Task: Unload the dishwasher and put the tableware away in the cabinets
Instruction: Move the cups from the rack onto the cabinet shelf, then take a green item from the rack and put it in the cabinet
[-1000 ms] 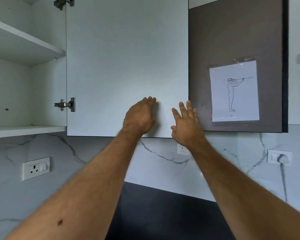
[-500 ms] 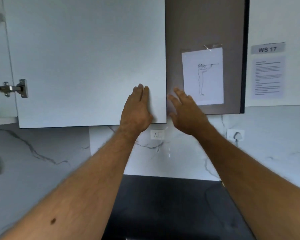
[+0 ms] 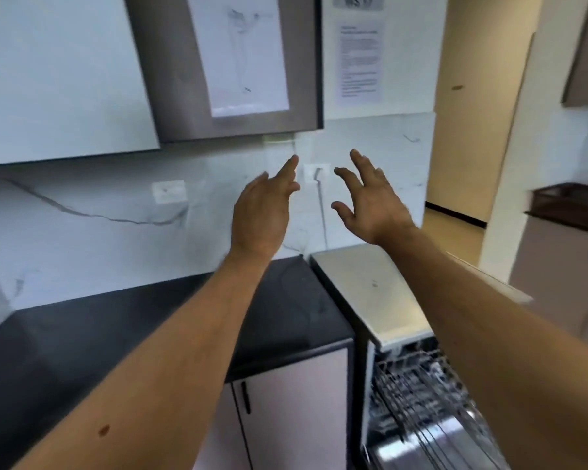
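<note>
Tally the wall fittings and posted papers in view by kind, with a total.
Sockets or switch plates on the marble wall: 2
Paper sheets: 2, drawing sheet and text notice
Sign labels: 1
Total: 5

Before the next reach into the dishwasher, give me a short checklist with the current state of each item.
1. Left hand free: ok, fingers straight, holding nothing.
2. Right hand free: ok, fingers spread, holding nothing.
3. Dishwasher open: ok, the wire rack shows at lower right.
4. Tableware left in the rack: cannot tell, the picture is blurred there and the right forearm covers part of it.
5. White cabinet door shut: cannot tell, only its front shows at upper left.
6. Black countertop has bare room for setting things down: ok.
</note>
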Motion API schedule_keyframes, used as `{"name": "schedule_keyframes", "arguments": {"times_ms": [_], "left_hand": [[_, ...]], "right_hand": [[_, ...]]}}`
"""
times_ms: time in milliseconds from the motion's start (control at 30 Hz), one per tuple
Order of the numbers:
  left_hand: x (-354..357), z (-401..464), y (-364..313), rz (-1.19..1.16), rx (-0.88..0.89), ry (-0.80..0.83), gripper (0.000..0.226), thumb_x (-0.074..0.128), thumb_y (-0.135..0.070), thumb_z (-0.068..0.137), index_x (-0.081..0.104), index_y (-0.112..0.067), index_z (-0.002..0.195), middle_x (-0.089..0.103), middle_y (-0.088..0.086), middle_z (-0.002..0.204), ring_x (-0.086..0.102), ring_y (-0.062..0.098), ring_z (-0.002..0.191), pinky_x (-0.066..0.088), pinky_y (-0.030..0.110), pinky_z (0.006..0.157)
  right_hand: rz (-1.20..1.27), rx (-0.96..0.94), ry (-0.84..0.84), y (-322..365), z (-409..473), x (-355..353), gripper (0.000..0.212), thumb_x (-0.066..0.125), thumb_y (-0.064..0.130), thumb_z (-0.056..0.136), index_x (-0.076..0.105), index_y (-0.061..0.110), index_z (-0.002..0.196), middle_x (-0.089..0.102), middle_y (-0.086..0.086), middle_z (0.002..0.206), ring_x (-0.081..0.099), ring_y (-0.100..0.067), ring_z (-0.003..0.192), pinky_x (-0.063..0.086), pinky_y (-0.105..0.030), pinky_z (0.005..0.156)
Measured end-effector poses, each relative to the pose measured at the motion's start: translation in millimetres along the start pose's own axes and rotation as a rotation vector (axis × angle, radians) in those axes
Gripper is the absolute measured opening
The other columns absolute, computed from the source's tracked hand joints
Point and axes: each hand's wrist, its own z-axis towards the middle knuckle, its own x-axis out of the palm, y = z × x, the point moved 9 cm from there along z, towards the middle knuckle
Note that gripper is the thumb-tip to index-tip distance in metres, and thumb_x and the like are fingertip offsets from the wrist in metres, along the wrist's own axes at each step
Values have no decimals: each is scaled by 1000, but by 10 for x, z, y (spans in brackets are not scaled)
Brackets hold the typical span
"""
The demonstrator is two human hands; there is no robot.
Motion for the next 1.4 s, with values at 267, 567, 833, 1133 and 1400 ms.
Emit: {"name": "schedule_keyframes", "arguments": {"times_ms": [267, 567, 833, 1133, 1400], "left_hand": [[1342, -740, -704, -43, 119, 243, 76, 52, 22, 72, 51, -10, 142, 60, 18, 134, 57, 31, 124, 45, 42, 106], [2527, -1461, -1829, -233, 129, 370, 43, 72, 5, 79, 68, -5, 121, 76, 8, 83, 71, 26, 69, 58, 40, 68], [3690, -2168, -2368, -264, 63, 688, 75, 43, 17, 86, 33, -21, 150, 45, 6, 150, 44, 21, 138, 35, 38, 115], [4654, -2585, -2798, -385, 101, 894, 43, 33, -34, 104, 45, -20, 144, 56, 5, 138, 52, 21, 130, 44, 41, 107], [5957, -3139, -3063, -319, 333, 1198, 56, 32, -26, 106, 6, -24, 156, 1, 0, 162, -1, 21, 151, -4, 32, 118]], "right_hand": [[-53, 281, 141, -1315, -1284, 205, 64, 48, 46, 98, 32, 14, 151, 7, -17, 163, 12, -37, 150, 18, -52, 120], [-40, 589, 345, -2790, -2665, 404, 63, 50, 52, 96, 30, 25, 150, -2, -6, 165, 11, -28, 151, 16, -44, 123], [-32, 832, 479, -3838, -3630, 523, 66, 51, 49, 96, 26, 27, 152, -8, -3, 165, -3, -23, 152, 10, -45, 123], [28, 1068, 632, -4413, -4445, 1079, 67, 61, 26, 94, 26, 31, 151, -6, 1, 164, -3, -24, 151, 22, -52, 118], [27, 1184, 685, -4976, -4775, 1804, 56, 56, 30, 96, 34, 30, 147, 3, 0, 164, -3, -27, 151, 26, -53, 117]]}}
